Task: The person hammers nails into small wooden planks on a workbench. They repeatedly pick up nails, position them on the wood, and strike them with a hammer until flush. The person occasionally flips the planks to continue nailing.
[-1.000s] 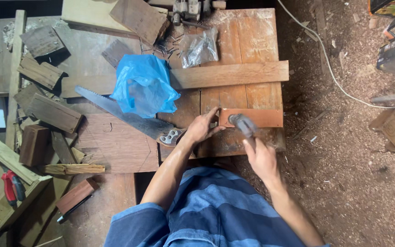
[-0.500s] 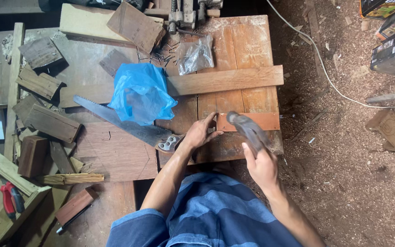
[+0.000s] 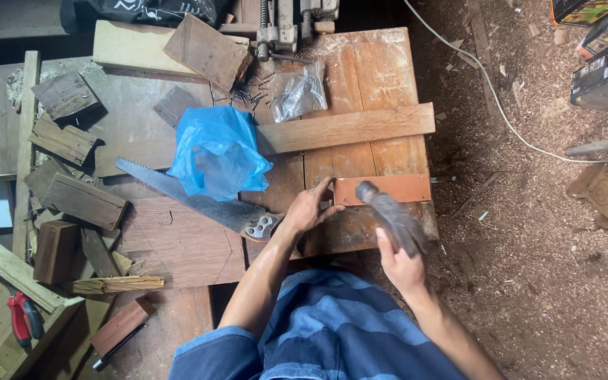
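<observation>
Head view. Right hand [image 3: 401, 266] wrapped around a hammer [image 3: 390, 215], handle gripped, dark blurred head raised just over a small reddish-brown board [image 3: 395, 188]: flat, smooth, rectangular. Left hand [image 3: 311, 207] fingers spread, pressing the board's left end; whether anything is pinched between the fingertips cannot be told. Board lies on the rough plank worktop [image 3: 367, 77], near its front right corner. Handsaw [image 3: 191, 197], toothed steel blade, lies left of the left hand under a crumpled blue plastic bag [image 3: 216, 151]. Long pale plank [image 3: 346, 128] crosses behind.
</observation>
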